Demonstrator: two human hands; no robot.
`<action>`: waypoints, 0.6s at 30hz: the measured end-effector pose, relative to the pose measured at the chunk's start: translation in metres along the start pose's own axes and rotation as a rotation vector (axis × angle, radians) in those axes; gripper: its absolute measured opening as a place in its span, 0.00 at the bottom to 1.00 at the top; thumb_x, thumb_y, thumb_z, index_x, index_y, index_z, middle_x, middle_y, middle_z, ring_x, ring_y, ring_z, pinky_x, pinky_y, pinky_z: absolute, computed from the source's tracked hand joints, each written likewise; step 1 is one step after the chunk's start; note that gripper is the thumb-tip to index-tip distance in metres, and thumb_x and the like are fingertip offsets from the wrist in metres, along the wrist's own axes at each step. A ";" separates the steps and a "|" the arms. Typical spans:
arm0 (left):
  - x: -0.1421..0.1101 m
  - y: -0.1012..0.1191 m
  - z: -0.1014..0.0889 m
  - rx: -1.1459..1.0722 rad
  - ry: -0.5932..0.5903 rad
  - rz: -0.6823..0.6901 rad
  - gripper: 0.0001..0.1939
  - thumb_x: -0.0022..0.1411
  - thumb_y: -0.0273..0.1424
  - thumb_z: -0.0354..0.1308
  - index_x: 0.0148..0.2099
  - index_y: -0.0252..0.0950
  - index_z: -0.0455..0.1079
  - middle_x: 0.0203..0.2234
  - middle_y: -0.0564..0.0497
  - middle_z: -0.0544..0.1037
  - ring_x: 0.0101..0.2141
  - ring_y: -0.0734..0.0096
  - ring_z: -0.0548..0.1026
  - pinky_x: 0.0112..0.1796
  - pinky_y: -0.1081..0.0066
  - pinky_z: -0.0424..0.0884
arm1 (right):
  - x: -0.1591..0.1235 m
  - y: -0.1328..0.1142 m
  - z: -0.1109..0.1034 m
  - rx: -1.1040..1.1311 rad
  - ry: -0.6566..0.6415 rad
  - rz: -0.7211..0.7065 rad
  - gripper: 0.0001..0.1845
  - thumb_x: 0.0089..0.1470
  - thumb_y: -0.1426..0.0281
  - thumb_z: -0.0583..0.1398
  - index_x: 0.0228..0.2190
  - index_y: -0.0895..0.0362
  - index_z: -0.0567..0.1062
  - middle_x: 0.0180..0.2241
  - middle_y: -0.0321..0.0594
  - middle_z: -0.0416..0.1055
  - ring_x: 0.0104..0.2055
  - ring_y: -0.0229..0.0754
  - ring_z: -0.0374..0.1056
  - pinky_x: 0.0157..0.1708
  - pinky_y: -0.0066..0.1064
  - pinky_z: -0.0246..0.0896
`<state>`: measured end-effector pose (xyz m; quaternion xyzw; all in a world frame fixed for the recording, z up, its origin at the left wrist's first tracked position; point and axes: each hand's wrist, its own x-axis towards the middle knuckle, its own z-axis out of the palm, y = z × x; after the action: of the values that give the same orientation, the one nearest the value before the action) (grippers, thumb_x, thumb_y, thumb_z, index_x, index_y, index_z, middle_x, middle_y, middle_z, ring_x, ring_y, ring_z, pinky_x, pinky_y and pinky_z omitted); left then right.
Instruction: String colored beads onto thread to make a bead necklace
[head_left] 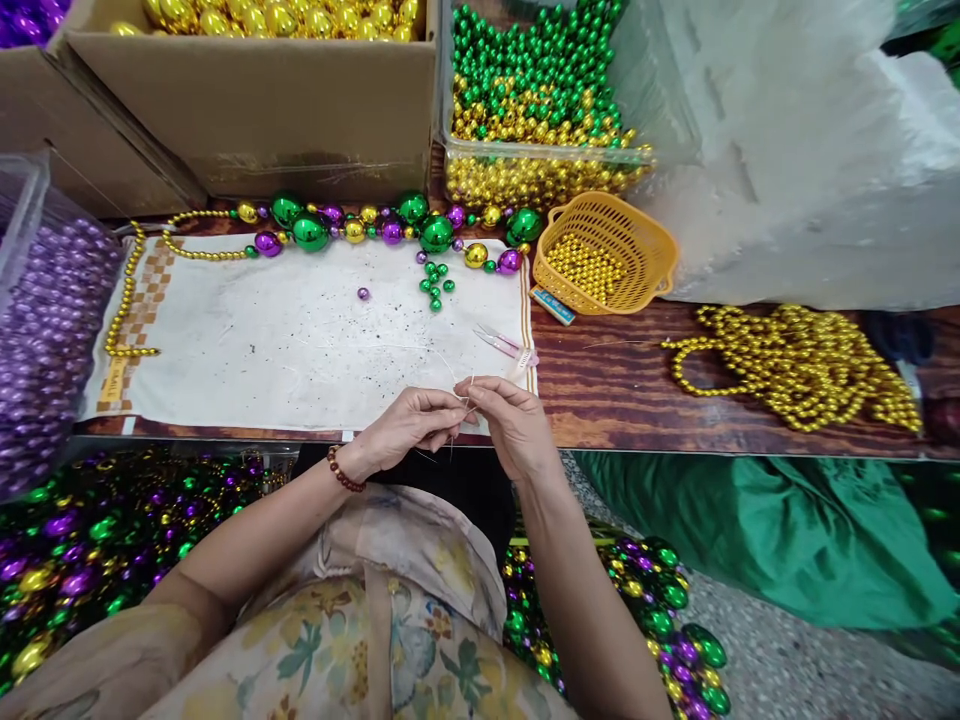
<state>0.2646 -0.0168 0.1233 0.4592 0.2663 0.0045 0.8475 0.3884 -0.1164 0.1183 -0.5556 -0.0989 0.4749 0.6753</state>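
Note:
My left hand (416,420) and my right hand (502,410) meet over the front edge of the table, both pinching a thin pale thread (427,348). Part of the thread lies in a loose curve on the white towel (300,370) beyond them. Just past my right hand rests a pair of pink-handled thread snips (506,345). Several loose green beads (433,283) and a single purple bead (364,293) lie on the towel. Along its far edge stretch strung strands of green, gold and purple beads (310,230), ending at the left in small gold beads (124,300).
Behind the towel stand a cardboard box (247,120) of gold balls and a clear bin (540,150) of green and gold beads. A yellow basket (652,240) holds gold beads. Gold bead strands (817,370) lie at right. A bin of purple beads (45,330) is at left.

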 end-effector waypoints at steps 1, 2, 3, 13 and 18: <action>0.000 -0.001 0.000 0.016 -0.001 0.003 0.18 0.56 0.42 0.68 0.37 0.29 0.77 0.21 0.55 0.71 0.18 0.86 0.63 0.20 0.78 0.48 | 0.000 0.001 0.000 -0.008 0.011 -0.009 0.09 0.40 0.63 0.73 0.25 0.53 0.82 0.31 0.36 0.77 0.33 0.38 0.67 0.36 0.31 0.60; 0.001 -0.002 -0.001 0.033 0.001 0.011 0.18 0.57 0.42 0.68 0.38 0.29 0.77 0.22 0.55 0.71 0.18 0.86 0.63 0.20 0.79 0.49 | 0.001 0.001 0.000 -0.018 0.022 -0.024 0.09 0.41 0.63 0.73 0.25 0.53 0.82 0.31 0.36 0.77 0.34 0.39 0.67 0.37 0.31 0.61; 0.000 -0.003 -0.002 0.054 0.005 0.029 0.18 0.58 0.42 0.67 0.39 0.29 0.77 0.22 0.55 0.71 0.18 0.86 0.63 0.20 0.79 0.51 | 0.002 0.001 -0.002 -0.030 0.038 -0.048 0.08 0.42 0.63 0.72 0.25 0.53 0.82 0.31 0.36 0.77 0.35 0.39 0.68 0.39 0.32 0.61; -0.016 0.007 0.000 0.040 0.100 0.214 0.17 0.62 0.40 0.64 0.48 0.34 0.74 0.23 0.59 0.69 0.16 0.87 0.63 0.19 0.79 0.55 | -0.023 -0.013 -0.010 -0.228 -0.008 -0.180 0.07 0.51 0.67 0.66 0.23 0.53 0.78 0.42 0.38 0.75 0.46 0.45 0.68 0.48 0.36 0.59; -0.016 0.010 0.003 -0.054 0.081 0.192 0.17 0.60 0.39 0.66 0.47 0.34 0.76 0.23 0.58 0.71 0.15 0.87 0.62 0.17 0.80 0.53 | -0.031 -0.012 0.005 -0.278 -0.059 -0.217 0.09 0.54 0.68 0.64 0.23 0.54 0.76 0.42 0.38 0.74 0.46 0.45 0.68 0.50 0.36 0.58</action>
<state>0.2547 -0.0178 0.1394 0.4592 0.2547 0.1114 0.8437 0.3752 -0.1360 0.1427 -0.6155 -0.2427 0.3970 0.6361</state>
